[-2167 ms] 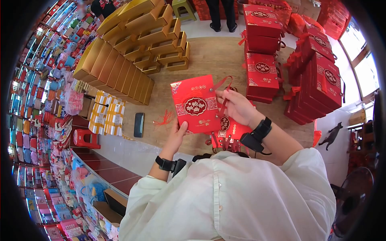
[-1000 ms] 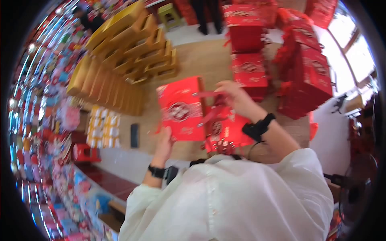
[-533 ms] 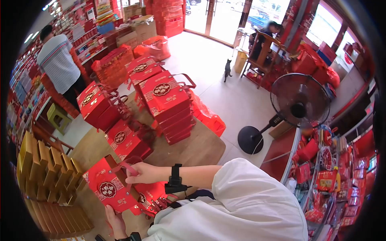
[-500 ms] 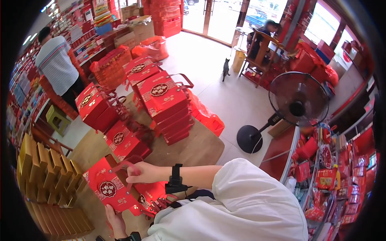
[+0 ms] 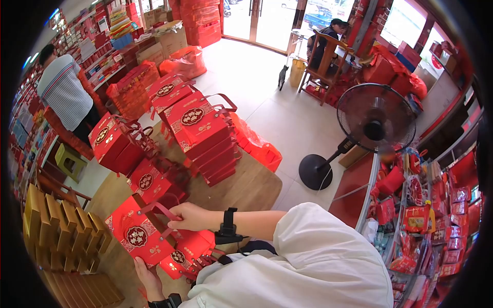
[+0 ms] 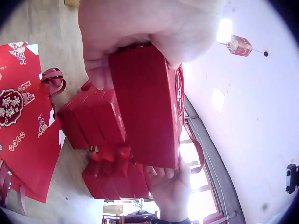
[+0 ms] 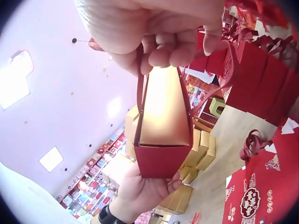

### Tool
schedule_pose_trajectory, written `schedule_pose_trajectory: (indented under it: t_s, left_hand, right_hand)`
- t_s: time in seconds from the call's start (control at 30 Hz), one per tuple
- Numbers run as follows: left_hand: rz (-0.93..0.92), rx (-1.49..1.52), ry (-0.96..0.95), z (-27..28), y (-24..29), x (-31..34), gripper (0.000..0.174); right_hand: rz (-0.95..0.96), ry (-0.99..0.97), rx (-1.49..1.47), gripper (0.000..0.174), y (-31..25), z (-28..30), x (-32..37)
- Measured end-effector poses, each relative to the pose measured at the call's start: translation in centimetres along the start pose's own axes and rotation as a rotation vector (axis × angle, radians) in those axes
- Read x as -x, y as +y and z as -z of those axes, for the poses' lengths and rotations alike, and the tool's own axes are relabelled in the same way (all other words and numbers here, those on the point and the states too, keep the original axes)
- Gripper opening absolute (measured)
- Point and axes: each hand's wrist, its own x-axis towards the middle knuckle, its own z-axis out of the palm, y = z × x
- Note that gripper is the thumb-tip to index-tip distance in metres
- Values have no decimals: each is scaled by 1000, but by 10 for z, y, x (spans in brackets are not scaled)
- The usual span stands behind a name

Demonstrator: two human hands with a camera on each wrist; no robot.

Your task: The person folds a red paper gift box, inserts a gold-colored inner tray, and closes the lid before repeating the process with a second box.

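Observation:
My left hand (image 5: 149, 280) holds a red gift box (image 5: 136, 236) by its lower end, the thumb on its printed front. The right hand (image 5: 191, 216) has its fingers curled round the box's dark red ribbon handle (image 7: 140, 86) on the open side. Inside the red cover a gold inner box (image 7: 163, 109) shows in the right wrist view. Flat red printed box covers (image 6: 28, 126) with ribbons lie on the table below the hands.
Stacks of finished-looking red boxes (image 5: 197, 123) stand on the wooden table (image 5: 246, 179). Gold boxes (image 5: 56, 220) are piled at the left. Beyond the table stand a black floor fan (image 5: 376, 126), a cat (image 5: 283, 77) and two people. Goods hang at the right.
The head view has swung from straight down over the table to the right, toward the doors and fan. Both hands keep hold of the box and its ribbon; the box is tilted in view.

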Motion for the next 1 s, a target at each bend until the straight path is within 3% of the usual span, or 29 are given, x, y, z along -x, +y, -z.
schedule_pose_trajectory:
  t_s: [0.07,0.33,0.47,0.53,0.57,0.7,0.87,0.9,0.97,1.0]
  left_hand:
    - [5,-17,22,5,-1,0,44]
    - [43,9,15,17,-3,1,44]
    - [54,4,13,10,3,6,45]
    - [85,3,18,17,-5,1,47]
    - [98,25,67,13,-6,2,47]
    - [106,-118,78,2,1,4,46]
    - [117,-154,80,-21,0,-7,45]
    - [64,-172,13,-25,2,-16,45]
    - [-44,-204,-130,-26,2,-46,48]
    - [26,-154,-188,-41,20,-55,48]
  right_hand:
    - [-1,-33,141,32,1,1,-5]
    - [-20,-39,170,30,9,-1,-15]
    - [-125,-133,-121,31,13,-4,-13]
    - [2,-254,154,39,22,-2,-12]
    - [-75,-295,268,42,30,-4,-12]
    - [-134,-336,53,46,50,-28,1]
    - [-162,-81,-45,44,89,-45,-2]
    - [-158,-95,-49,44,86,-43,-7]
    - [-137,121,-333,39,70,-30,-25]
    - [-143,147,-368,37,55,-20,-34]
